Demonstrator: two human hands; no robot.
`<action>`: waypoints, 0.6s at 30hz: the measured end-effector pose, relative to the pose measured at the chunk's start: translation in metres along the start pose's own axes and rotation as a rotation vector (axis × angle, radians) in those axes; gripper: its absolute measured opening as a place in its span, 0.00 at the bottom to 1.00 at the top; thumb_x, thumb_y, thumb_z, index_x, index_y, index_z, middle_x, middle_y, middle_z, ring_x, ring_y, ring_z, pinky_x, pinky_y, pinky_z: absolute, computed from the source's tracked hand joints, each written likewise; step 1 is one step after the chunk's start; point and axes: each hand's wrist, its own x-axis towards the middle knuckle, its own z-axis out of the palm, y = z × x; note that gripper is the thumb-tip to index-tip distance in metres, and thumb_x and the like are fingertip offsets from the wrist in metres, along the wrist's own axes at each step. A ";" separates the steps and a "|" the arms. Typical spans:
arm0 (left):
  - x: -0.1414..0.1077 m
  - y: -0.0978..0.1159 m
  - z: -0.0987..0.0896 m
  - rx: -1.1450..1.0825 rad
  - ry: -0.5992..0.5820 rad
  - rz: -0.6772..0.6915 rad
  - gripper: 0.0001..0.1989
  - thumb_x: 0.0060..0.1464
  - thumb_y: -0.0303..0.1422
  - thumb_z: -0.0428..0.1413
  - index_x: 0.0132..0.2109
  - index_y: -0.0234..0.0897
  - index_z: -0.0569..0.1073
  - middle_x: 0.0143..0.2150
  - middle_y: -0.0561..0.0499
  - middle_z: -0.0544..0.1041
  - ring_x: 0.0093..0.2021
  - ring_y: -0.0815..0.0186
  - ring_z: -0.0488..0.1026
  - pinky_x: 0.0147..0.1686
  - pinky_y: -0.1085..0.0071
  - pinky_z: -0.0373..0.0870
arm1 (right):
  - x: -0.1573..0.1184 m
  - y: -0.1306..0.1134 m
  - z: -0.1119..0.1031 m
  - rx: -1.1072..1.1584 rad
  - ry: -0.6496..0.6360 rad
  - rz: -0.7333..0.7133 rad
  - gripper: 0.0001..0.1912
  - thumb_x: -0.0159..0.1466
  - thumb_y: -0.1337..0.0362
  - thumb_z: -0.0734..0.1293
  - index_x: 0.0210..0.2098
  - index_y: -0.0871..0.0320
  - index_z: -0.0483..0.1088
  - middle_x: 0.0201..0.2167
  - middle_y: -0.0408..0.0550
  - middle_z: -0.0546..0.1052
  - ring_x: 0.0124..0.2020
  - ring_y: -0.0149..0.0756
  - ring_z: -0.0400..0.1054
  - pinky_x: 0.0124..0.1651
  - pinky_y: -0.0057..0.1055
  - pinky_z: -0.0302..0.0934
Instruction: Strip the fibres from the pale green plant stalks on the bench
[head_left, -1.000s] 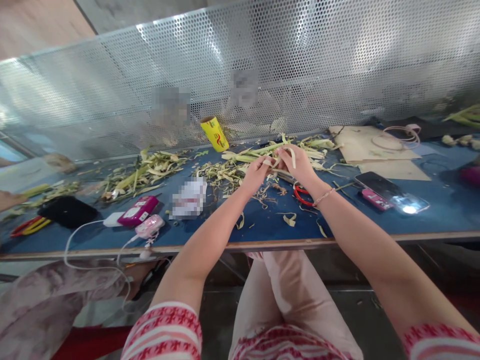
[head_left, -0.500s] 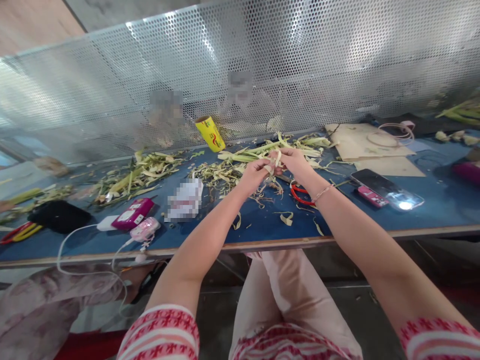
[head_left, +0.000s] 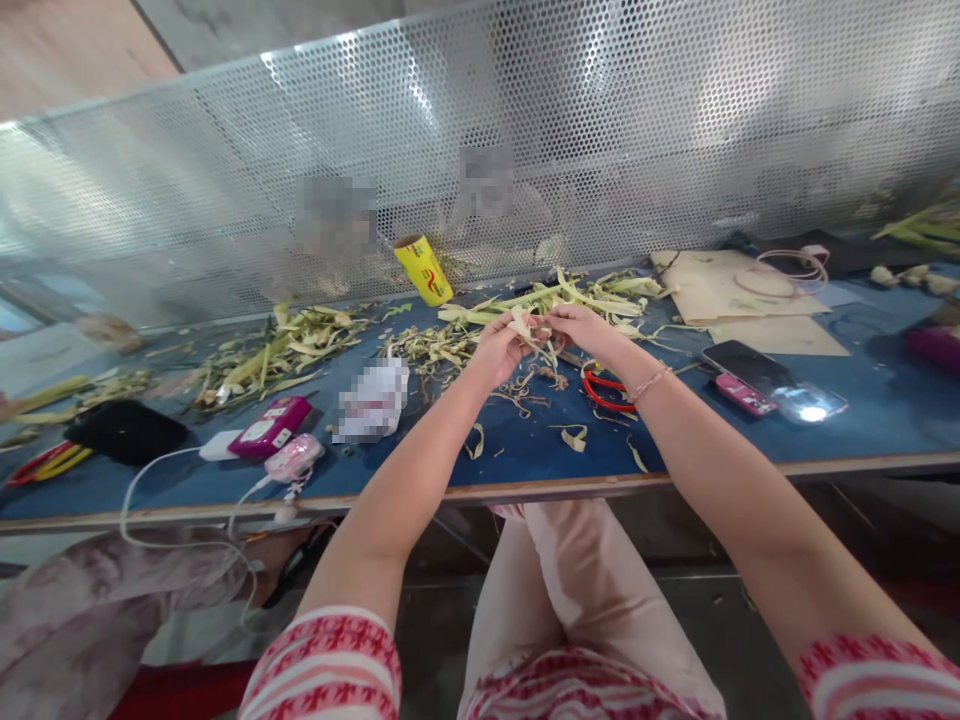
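Observation:
My left hand (head_left: 501, 350) is closed around a pale, curled plant strip (head_left: 519, 322) at the middle of the blue table. Close beside it on the right, my right hand (head_left: 581, 328) is closed in a pinch at the strip's edge; fingers partly hide where they meet it. A heap of pale green stalks and peelings (head_left: 435, 345) lies under and behind both hands. Red-handled scissors (head_left: 606, 392) rest near my right wrist, their blades mostly hidden. Loose curled peelings (head_left: 574, 438) lie in front.
A yellow cardboard tube (head_left: 424, 270) stands tilted near the perforated metal screen (head_left: 300, 170). To the left are another peelings pile (head_left: 262, 360), a purple box (head_left: 270, 428), white cables and a black pouch (head_left: 127, 432). Phones (head_left: 750, 368) and brown paper (head_left: 727, 285) lie right.
The pale strip has turned and now sits more toward my left fingers. My right hand has shifted slightly, its fingers lower. The view has moved a little.

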 end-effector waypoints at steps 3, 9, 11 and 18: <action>0.000 0.000 0.002 0.034 0.028 -0.014 0.06 0.52 0.30 0.59 0.30 0.33 0.70 0.29 0.52 0.75 0.26 0.72 0.74 0.35 0.69 0.73 | 0.002 0.001 -0.002 0.076 0.018 0.118 0.08 0.62 0.62 0.65 0.30 0.59 0.67 0.17 0.39 0.65 0.20 0.27 0.60 0.25 0.28 0.54; 0.003 -0.003 0.002 0.073 0.134 -0.070 0.05 0.50 0.27 0.57 0.28 0.33 0.69 0.22 0.54 0.72 0.20 0.72 0.70 0.23 0.73 0.69 | -0.004 -0.016 -0.004 0.199 0.101 0.103 0.04 0.57 0.70 0.66 0.28 0.58 0.65 0.17 0.37 0.63 0.19 0.25 0.57 0.24 0.27 0.52; 0.004 -0.004 0.001 0.076 0.142 -0.163 0.05 0.50 0.25 0.56 0.27 0.33 0.70 0.20 0.53 0.71 0.18 0.72 0.69 0.21 0.75 0.68 | -0.007 -0.023 -0.005 0.240 0.061 0.127 0.03 0.56 0.72 0.64 0.27 0.59 0.67 0.18 0.38 0.64 0.19 0.25 0.57 0.24 0.26 0.52; 0.010 -0.012 -0.008 0.049 0.074 -0.379 0.07 0.51 0.25 0.54 0.25 0.34 0.69 0.17 0.51 0.69 0.14 0.73 0.64 0.13 0.76 0.61 | -0.012 -0.030 -0.006 0.208 -0.159 0.253 0.14 0.50 0.76 0.58 0.26 0.61 0.75 0.12 0.39 0.62 0.14 0.25 0.50 0.18 0.27 0.45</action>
